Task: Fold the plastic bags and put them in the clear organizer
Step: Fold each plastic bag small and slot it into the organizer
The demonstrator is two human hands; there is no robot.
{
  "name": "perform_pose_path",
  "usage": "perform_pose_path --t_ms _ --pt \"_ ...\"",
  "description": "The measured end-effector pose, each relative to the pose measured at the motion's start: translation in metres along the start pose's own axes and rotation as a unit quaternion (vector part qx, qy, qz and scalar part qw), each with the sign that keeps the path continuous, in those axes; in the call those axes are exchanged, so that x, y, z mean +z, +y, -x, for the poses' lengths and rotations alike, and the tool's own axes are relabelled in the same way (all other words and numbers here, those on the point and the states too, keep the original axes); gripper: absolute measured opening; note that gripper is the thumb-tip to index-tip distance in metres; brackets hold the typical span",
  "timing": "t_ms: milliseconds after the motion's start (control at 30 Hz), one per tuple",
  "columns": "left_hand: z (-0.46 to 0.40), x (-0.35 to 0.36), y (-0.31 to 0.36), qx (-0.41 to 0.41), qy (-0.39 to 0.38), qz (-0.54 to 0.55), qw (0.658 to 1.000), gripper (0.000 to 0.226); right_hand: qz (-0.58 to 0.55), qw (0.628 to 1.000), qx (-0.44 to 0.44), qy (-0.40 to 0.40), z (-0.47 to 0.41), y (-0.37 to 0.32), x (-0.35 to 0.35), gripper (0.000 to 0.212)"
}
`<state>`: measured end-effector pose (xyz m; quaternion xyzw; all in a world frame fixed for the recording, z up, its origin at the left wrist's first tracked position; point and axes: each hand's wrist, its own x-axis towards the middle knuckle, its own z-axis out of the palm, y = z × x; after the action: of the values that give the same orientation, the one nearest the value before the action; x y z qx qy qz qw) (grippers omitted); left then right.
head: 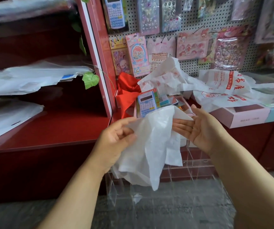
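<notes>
Left hand (114, 139): fingers curled, pinching the white plastic bag (149, 146) at its upper left edge.
Right hand (194, 126): palm up, fingers straight and together, under the bag's right corner.
Bag: hanging between both hands above the clear organizer (191, 164).
Counter (242, 119): more printed bags (222, 86) piled behind.

pegboard (189, 66): sticker packs, calculator (115, 12) | red cloth (127, 90) | pink box (242, 116) | leaf (90, 79), perhaps artificial
</notes>
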<state>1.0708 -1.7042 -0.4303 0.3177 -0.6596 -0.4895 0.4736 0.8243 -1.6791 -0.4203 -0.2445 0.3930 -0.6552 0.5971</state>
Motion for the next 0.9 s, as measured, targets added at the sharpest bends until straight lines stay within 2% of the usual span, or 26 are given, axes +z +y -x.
perform_pose_path --t_ms 67,200,300,400,533,633,800,867,900 --pt "-0.006 -0.01 0.006 0.027 0.029 -0.017 0.999 0.037 0.062 0.998 -0.017 0.003 -0.003 -0.003 -0.006 0.032" --pt "-0.015 -0.024 0.016 0.064 0.06 -0.134 0.987 0.036 0.232 0.972 -0.03 -0.02 -0.006 -0.008 -0.02 0.02" --pt "-0.018 -0.038 0.02 0.03 0.037 -0.166 0.985 0.031 0.381 0.923 -0.051 -0.019 -0.007 -0.009 -0.029 0.012" --pt "-0.02 -0.055 0.018 -0.026 -0.003 -0.178 0.984 0.029 0.476 0.876 -0.074 -0.005 -0.007 -0.007 -0.033 0.011" --pt "-0.019 -0.074 0.012 -0.103 -0.015 -0.259 0.96 0.017 0.614 0.777 -0.132 0.04 -0.013 -0.003 -0.039 0.017" --pt "-0.021 -0.087 0.003 -0.113 0.024 -0.36 0.926 0.013 0.671 0.722 -0.158 0.065 -0.022 -0.002 -0.046 0.018" --pt "-0.023 -0.094 -0.006 -0.12 0.062 -0.409 0.902 0.014 0.751 0.617 -0.192 0.136 -0.031 0.001 -0.052 0.032" --pt "-0.025 -0.098 -0.009 -0.12 0.07 -0.433 0.891 0.017 0.751 0.611 -0.201 0.151 -0.029 -0.001 -0.049 0.032" --pt "-0.025 -0.1 -0.01 -0.125 0.065 -0.448 0.883 0.021 0.739 0.621 -0.215 0.149 -0.027 -0.002 -0.047 0.029"
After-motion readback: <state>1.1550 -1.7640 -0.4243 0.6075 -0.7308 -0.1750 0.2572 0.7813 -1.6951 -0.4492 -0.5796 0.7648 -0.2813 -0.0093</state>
